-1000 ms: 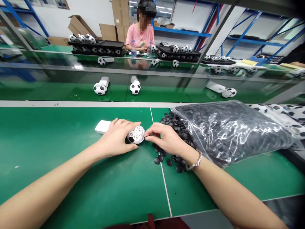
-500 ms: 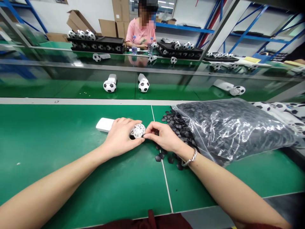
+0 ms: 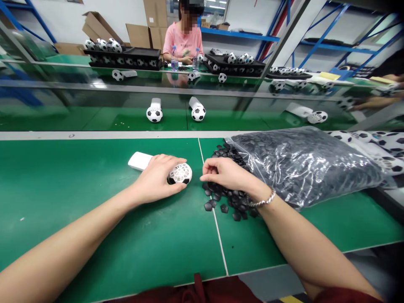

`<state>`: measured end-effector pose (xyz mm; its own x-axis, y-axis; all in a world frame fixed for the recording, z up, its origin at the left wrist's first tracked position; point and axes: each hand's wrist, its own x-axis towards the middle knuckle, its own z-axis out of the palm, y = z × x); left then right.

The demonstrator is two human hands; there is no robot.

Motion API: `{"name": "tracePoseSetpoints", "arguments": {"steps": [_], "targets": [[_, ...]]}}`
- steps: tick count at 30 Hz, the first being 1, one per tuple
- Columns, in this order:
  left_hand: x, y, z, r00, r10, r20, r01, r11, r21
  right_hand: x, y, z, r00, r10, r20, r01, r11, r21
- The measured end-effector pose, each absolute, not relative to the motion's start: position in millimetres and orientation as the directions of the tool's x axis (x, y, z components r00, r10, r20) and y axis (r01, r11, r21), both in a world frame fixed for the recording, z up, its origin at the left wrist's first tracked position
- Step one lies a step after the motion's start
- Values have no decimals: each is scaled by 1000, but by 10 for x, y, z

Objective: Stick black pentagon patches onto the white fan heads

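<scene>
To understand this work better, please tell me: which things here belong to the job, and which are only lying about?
In the job: left hand on white lattice ball; right hand; loose black pentagon pieces; clear bag of pieces.

Lying about: white oblong piece; black-and-white balls; cardboard boxes.

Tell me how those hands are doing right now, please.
Left hand cupping white lattice ball. Right hand on black pentagon patches. Plastic bag of patches alongside.

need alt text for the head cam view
A left hand holds a white openwork ball with a black patch on a green workbench, while a right hand hovers over loose black pentagonal patches beside a clear plastic bag of more patches. A person in a pink T-shirt sits beyond.
</scene>
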<state>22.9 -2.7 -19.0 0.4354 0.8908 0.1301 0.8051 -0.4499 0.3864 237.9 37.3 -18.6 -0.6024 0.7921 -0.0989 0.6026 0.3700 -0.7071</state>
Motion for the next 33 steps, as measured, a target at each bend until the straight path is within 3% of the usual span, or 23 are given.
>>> {"name": "tracePoseSetpoints", "arguments": {"steps": [4, 9, 11, 15, 18, 28, 33], "targets": [[178, -9, -183, 558, 828, 49, 747, -528, 404, 2476, 365, -157, -598, 781, -183, 725, 429, -538], [310, -111, -252, 363, 926, 100, 855, -374, 359, 2372, 272, -179, -627, 765, -149, 745, 531, -403], [315, -109, -251, 404, 911, 78, 826, -400, 397, 2351, 240, -163, -640, 758, -127, 738, 560, -376], [191, -22, -191, 596, 803, -14, 672, -489, 556, 2354, 206, -138, -701, 701, -126, 674, 595, -438], [120, 20, -164, 620, 783, -50, 629, -459, 627, 2337, 202, -147, -758, 648, -78, 593, 634, -497], [116, 28, -240, 631, 774, 46, 546, -485, 683, 2281, 261, -261, -774, 633, -23, 556, 662, -502], [99, 14, -222, 657, 754, 21, 543, -492, 681, 2293, 279, -230, -763, 634, 125, 495, 698, -517]]}}
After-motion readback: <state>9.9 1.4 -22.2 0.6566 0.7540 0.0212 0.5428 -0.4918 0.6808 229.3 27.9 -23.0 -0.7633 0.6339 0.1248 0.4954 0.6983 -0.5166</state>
